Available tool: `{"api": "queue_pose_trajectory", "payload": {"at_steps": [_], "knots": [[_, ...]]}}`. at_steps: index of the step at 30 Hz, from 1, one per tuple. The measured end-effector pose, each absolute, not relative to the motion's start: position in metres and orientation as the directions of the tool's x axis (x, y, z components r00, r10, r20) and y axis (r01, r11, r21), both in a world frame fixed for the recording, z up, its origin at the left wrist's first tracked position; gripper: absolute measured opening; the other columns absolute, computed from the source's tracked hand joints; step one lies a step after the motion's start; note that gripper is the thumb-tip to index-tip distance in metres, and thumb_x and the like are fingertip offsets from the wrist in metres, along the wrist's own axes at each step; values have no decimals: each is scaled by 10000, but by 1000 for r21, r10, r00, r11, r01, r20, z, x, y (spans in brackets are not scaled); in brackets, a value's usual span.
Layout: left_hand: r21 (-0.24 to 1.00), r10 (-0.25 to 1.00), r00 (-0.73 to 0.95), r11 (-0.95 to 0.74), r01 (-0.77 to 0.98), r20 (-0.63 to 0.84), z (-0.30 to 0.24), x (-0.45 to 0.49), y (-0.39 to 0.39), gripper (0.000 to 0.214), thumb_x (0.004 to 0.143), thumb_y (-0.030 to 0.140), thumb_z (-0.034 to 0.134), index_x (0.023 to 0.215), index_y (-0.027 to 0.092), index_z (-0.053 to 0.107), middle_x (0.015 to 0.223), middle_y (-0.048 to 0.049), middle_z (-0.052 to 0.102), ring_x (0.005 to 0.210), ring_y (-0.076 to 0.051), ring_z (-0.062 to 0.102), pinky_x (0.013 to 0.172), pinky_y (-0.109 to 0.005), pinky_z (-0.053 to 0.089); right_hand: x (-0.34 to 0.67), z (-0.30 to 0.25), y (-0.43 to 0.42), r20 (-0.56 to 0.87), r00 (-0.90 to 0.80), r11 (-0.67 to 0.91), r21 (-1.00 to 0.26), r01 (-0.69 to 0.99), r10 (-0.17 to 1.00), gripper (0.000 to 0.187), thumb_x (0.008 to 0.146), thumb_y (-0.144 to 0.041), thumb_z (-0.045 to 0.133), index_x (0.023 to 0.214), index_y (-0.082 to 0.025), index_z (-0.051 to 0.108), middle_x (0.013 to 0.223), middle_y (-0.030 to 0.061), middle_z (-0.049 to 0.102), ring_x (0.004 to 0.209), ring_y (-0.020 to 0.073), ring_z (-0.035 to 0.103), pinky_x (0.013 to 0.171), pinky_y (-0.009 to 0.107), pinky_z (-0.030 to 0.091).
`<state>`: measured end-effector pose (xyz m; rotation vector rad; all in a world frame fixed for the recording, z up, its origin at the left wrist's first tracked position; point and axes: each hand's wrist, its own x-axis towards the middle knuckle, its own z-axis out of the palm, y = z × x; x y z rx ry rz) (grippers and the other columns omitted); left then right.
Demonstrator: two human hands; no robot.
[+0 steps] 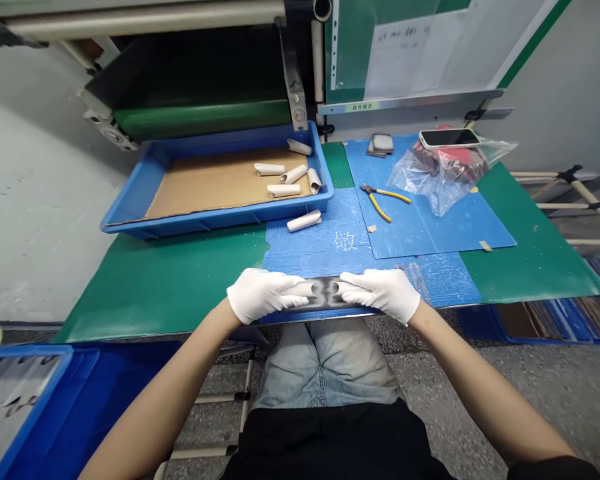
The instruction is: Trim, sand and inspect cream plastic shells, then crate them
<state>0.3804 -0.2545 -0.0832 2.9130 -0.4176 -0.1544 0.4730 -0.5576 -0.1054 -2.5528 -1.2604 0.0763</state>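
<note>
Both my hands wear white gloves and work at the front edge of the bench. My left hand [265,293] is closed on a short cream tube [306,290] with a scooped end. A similar cream tube [336,289] is in the closed fingers of my right hand [384,292]. The scooped ends face each other across a small gap. Beneath them lies a grey strip [324,297] with dark smudges, its ends covered by my hands. Further back, another cream tube [304,221] rests on the blue mat [330,257].
A blue tray [220,217] lined with cardboard holds several cream tubes [285,191], below a green conveyor roller [205,119]. To the right are yellow-handled cutters [380,197], grey pads [381,143], and a phone [449,138] on a transparent bag [437,173]. A blue bin [95,393] stands lower left.
</note>
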Motion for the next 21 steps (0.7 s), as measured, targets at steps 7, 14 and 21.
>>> {"api": "queue_pose_trajectory", "payload": {"at_steps": [7,14,21], "knots": [[-48,-321,944,-947,-318,74,-83,362,-225,494,1071,621,389,1250,325,742,957,-59,745,837,-187,676,707,-291,418,476,-97,-581,245,648,-640,-123,758,721,599,1110,-580,272,1424,-219,633,1014,108,678,804,196,646,665,277,489],[5,-414,909,-910,-415,47,-106,348,-240,450,1054,628,449,1398,428,659,848,-12,695,671,-136,623,545,-276,323,458,-115,-582,141,507,-450,-305,839,850,458,1125,-361,386,1563,-265,479,1056,80,689,955,191,629,863,283,529],[53,-429,901,-900,-432,63,-112,354,-228,488,997,708,493,1339,432,704,780,-15,677,647,-154,605,574,-304,364,460,-121,-582,247,615,-586,-186,789,749,404,1050,-552,549,1360,-342,699,816,24,736,658,160,641,554,270,380]]}}
